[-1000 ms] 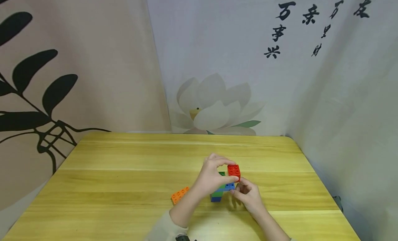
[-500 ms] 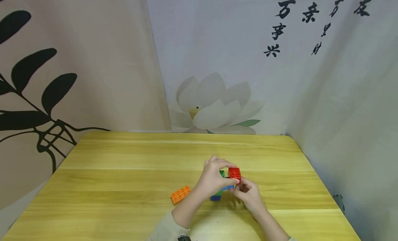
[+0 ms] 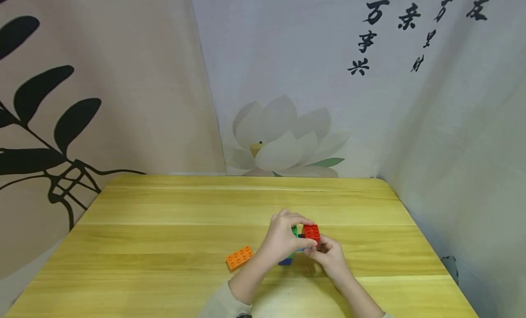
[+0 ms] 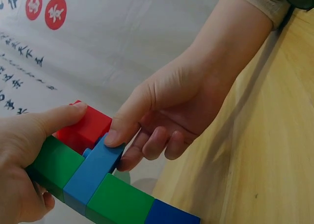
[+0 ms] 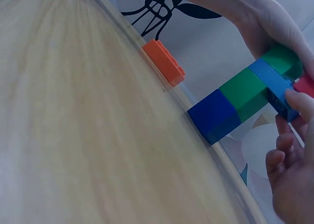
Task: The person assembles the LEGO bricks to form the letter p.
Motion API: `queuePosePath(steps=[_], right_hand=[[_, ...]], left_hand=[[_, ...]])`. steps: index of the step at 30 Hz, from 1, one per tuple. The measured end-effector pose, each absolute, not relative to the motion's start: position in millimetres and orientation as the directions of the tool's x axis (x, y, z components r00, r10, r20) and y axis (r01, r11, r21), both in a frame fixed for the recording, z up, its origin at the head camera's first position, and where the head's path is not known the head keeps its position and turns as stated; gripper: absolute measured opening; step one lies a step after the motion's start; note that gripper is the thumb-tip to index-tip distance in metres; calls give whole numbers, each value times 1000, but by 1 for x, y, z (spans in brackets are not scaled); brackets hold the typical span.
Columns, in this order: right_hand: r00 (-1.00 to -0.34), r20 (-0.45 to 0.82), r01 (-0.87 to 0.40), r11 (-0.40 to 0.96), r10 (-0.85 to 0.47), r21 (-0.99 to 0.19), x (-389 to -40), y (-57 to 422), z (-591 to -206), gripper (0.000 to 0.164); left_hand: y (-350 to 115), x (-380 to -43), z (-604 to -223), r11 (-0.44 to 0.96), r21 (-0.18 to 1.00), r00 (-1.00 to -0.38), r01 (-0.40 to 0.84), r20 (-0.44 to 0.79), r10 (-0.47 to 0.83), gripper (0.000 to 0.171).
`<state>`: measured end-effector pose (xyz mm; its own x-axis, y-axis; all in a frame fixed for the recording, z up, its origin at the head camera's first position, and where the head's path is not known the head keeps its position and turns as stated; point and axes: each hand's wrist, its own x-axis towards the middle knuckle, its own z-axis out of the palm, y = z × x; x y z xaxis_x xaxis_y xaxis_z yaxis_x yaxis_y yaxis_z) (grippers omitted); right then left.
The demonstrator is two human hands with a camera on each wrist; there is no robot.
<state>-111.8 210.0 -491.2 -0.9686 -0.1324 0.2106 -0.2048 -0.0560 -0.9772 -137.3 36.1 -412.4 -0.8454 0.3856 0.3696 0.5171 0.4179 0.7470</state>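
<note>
A tower of toy building bricks stands on the table, with a dark blue brick at the bottom. Above it come a green brick, a lighter blue brick that juts out sideways, and another green brick on top. My left hand pinches a red brick between thumb and fingers, right over the jutting end of the lighter blue brick. With thumb and fingers, my right hand pinches that same blue end from the side. In the head view my left hand covers much of the tower.
An orange brick lies on the wooden table, left of the tower and beside my left forearm. A printed cloth hangs behind the table's far edge.
My left hand has lowered the red brick slightly and shifted it a little right, over the blue brick's end. My right hand has stayed almost in place.
</note>
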Motion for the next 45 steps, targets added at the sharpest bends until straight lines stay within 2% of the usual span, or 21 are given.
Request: queuePosePath(steps=[6,16,25,29,35,45], right_hand=[[-976,176,-172,-41,-127,-984,-112,211,-490,34],[-978,175,-174,-18,-111,-985,-111,211,-490,31],[-984,135,-132,-34,-114,-991,-111,209,-492,32],[-980,159,-155,-43,-119,-987,-111,208,-491,31],[-978,182,-181,-19,-104,-983,-109,207,-491,26],[-988,137,-139,25,-65,-990,-111,207,-488,28]], left_hand=[[37,-137,-411,442,742,-854,504,350,385,39],[38,-136,-408,470,750,-873,466,305,380,39],[33,-136,-411,433,774,-870,462,300,392,45],[28,-137,-409,385,801,-867,458,308,391,45],[15,-138,-405,248,891,-890,381,280,360,40],[-19,-136,-405,163,914,-902,371,314,295,42]])
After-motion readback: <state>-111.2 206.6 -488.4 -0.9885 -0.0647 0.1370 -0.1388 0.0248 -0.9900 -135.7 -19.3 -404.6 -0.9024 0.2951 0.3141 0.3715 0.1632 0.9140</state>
